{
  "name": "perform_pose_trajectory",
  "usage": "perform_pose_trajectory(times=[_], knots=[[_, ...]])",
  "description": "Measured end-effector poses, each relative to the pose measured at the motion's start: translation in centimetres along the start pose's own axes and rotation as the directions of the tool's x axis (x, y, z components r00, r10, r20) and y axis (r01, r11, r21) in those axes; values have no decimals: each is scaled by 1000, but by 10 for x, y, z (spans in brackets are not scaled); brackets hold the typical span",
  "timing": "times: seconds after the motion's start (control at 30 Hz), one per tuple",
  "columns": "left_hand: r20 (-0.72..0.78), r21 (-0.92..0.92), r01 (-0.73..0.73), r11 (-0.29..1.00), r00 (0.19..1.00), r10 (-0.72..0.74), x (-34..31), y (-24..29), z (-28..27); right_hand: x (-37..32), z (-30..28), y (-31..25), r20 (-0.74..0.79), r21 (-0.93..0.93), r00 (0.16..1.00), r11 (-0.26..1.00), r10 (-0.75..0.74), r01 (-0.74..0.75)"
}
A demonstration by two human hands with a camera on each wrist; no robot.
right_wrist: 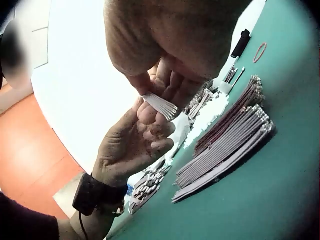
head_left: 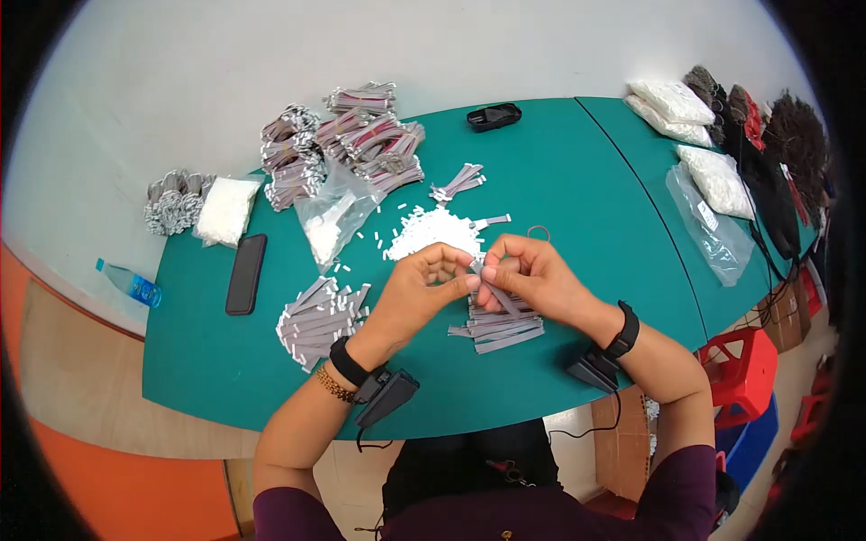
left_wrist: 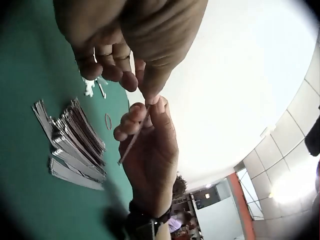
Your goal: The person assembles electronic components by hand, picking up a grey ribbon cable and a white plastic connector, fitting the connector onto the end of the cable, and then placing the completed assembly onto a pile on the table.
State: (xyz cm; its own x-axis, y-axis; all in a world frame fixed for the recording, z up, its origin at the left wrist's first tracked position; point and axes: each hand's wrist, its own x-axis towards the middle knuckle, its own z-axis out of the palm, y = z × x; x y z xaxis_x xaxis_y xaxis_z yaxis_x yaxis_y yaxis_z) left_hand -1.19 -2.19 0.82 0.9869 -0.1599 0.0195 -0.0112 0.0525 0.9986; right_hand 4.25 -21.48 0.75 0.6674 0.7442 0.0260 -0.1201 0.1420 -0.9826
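Observation:
Over the table, a short grey flat ribbon cable (head_left: 502,299) is held up between both hands. My right hand (head_left: 541,281) pinches it near its upper end, thumb against forefinger. My left hand (head_left: 422,287) has its thumb and forefinger at that same end, pinching there; fingertips hide what lies between them. In the right wrist view the cable's free end (right_wrist: 162,107) fans into several separate wire tips. Below the right hand lies a stack of grey ribbon cables (head_left: 510,335). Just beyond the hands is a heap of small white connector pieces (head_left: 435,231).
Left of the hands is a pile of cables with white ends (head_left: 323,317), beside a phone (head_left: 245,275). Bundled cables (head_left: 374,135) and a plastic bag of white pieces (head_left: 329,221) stand behind. A bottle (head_left: 131,284) is far left; white packets (head_left: 713,180) lie right.

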Motion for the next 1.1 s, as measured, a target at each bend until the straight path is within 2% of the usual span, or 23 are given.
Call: perform_pose_trajectory(times=[0.07, 0.17, 0.37, 0.47, 0.6, 0.8, 0.9, 1.1], knots=[[29, -93, 47, 995, 999, -45, 2, 3, 3, -1, 1, -2, -22, -2, 1000, 1000, -8, 8], [29, -139, 105, 985, 994, -102, 4, -2, -1, 0, 0, 3, -28, -19, 999, 1000, -20, 20], [-17, -156, 92, 984, 995, -96, 3, -7, 0, 0, 4, 7, -44, -32, 999, 999, -2, 1], [-5, -160, 36, 986, 999, -37, 3, -9, 1, -1, 7, 10, -50, -30, 998, 999, 28, -30], [-71, -175, 47, 984, 996, -60, -2, -14, 4, -3, 10, 11, -76, -53, 994, 995, 79, -83], [-126, -188, 16, 982, 991, -40, -8, -16, 8, -5, 13, 15, -57, -6, 996, 998, 67, -68], [-130, -181, 19, 983, 991, -43, -9, -16, 10, -7, 16, 12, -45, 15, 994, 995, 101, -100], [-92, -181, 39, 983, 994, -56, -10, -17, 6, -8, 16, 15, -33, -2, 997, 998, 69, -69]])
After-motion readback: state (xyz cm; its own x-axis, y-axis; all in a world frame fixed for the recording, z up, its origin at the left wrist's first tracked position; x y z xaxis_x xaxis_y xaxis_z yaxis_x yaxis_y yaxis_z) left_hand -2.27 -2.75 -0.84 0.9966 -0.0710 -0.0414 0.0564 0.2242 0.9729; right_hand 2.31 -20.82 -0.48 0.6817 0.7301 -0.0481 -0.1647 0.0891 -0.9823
